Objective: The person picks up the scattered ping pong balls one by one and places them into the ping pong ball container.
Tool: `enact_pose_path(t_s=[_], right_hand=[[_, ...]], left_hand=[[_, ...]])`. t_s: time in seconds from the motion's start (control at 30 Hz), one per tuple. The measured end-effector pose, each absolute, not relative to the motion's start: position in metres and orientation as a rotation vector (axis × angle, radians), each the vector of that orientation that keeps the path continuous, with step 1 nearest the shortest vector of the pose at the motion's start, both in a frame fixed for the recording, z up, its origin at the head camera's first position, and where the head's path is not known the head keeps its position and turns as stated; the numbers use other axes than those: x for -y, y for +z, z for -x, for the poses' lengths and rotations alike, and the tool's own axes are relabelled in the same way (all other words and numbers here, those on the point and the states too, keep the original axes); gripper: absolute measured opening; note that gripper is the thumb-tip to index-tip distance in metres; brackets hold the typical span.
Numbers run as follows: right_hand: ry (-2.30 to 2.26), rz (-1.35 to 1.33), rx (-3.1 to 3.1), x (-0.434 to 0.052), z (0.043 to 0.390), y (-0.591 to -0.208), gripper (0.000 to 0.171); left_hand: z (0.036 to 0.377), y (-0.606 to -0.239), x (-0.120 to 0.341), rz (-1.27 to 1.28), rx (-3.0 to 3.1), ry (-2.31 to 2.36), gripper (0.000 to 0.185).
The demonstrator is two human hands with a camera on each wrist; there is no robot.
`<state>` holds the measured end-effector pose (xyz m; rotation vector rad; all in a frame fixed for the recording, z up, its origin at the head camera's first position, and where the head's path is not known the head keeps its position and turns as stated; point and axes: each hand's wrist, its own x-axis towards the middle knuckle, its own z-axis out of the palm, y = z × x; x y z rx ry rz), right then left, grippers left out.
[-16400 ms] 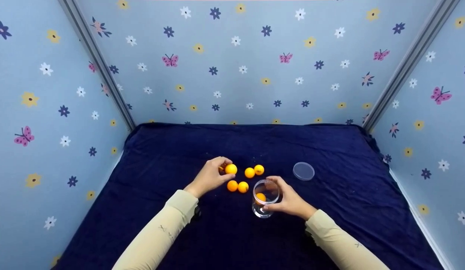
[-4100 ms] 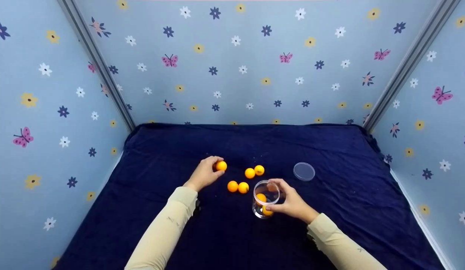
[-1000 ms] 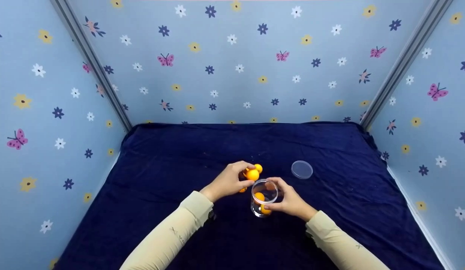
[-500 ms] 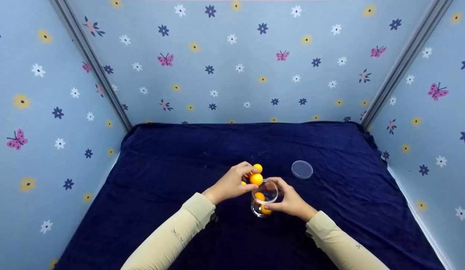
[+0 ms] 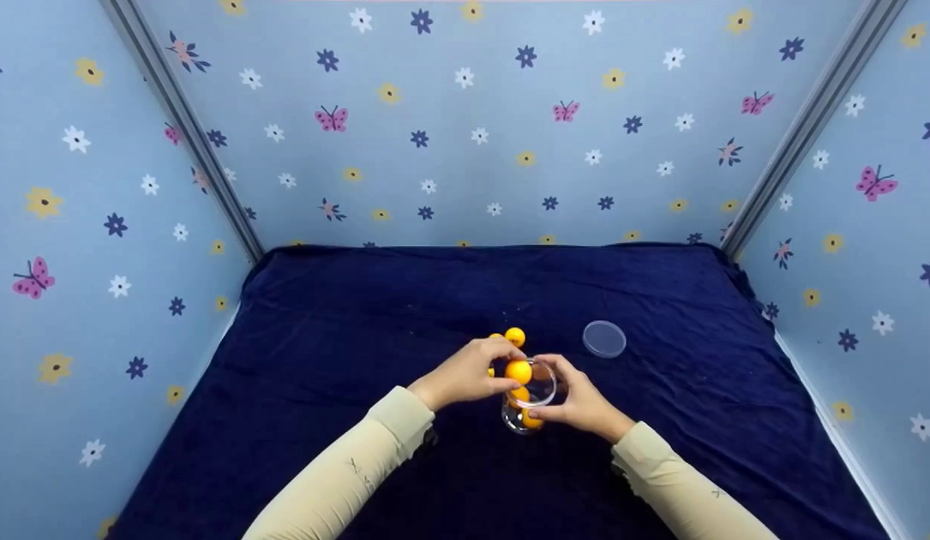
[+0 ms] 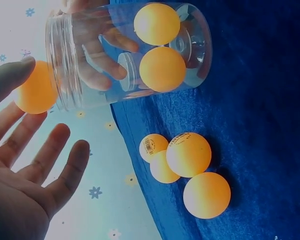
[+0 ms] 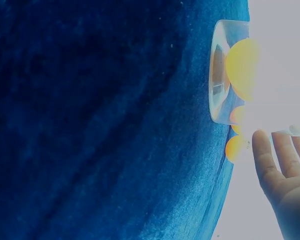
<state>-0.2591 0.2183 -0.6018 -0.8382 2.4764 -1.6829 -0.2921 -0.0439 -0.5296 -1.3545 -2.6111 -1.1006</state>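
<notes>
My left hand [image 5: 465, 376] pinches an orange table tennis ball [image 5: 519, 371] between thumb and fingers, right at the mouth of a clear plastic jar [image 5: 541, 387]. In the left wrist view the pinched ball [image 6: 37, 87] is at the jar's rim, the other fingers spread away from it. Around the jar's upper part curls my right hand [image 5: 581, 397], gripping it upright. Two orange balls lie at the jar's bottom, an upper ball [image 6: 157, 24] and a lower ball [image 6: 162, 69] in that view. Glare washes out much of the jar in the right wrist view.
Several loose orange balls, among them a nearer ball [image 6: 207, 195] and a printed ball [image 5: 515, 337], lie on the dark blue cloth [image 5: 360, 300] behind the jar. A clear round lid [image 5: 604, 339] lies to the right. Flower-patterned walls [image 5: 480, 112] enclose the table.
Over the last seconds my left hand has carried its ball rightward from the left to the jar's mouth. The jar held one ball in the oldest frame, two now. My right hand stays put.
</notes>
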Motion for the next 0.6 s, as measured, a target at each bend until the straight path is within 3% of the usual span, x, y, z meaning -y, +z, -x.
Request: enact_pose_path(t_s=[0.6], right_hand=[[-1.684, 0.866, -2.489, -0.2188, 0.2601, -0.604, 0.078]], left_hand=[[0.296, -0.5316, 0.0412, 1.447, 2.745, -1.053, 0.035]])
